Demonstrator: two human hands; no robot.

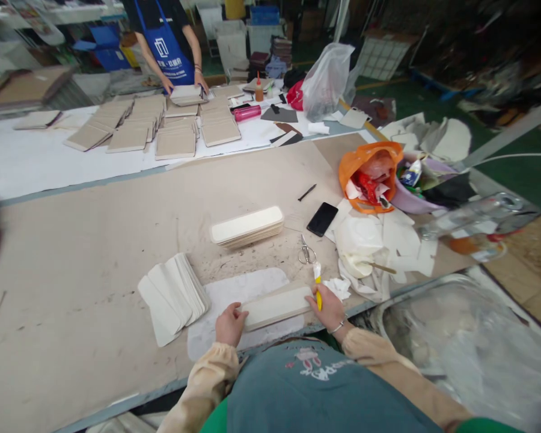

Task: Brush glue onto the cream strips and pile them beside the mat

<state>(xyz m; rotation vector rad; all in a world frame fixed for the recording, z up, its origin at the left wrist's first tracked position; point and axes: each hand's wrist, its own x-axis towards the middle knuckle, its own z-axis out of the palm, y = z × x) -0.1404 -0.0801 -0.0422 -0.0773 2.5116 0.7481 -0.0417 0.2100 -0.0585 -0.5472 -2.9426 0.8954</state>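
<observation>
In front of me a long cream board strip (277, 308), perhaps several stacked, lies on a white paper sheet (201, 340). My left hand (231, 325) is closed on the strip's left end. At its right end my right hand (329, 307) grips a yellow-handled tool (318, 294) with a white end; its kind is unclear. Those fingers also touch the strip. To the left, cream rounded-end pieces (174, 294) lie fanned out. Beyond the strip stands a neat stack of similar long strips (247, 227). Scissors (306, 251) lie just past my right hand.
Right of the scissors are a black phone (323, 219), a white tub (359, 237) with a stick, and an orange bag (370, 174). A dark pen-like tool (307, 192) lies behind. Across the table a co-worker in a blue apron (165, 48) handles boards near several beige stacks (175, 141).
</observation>
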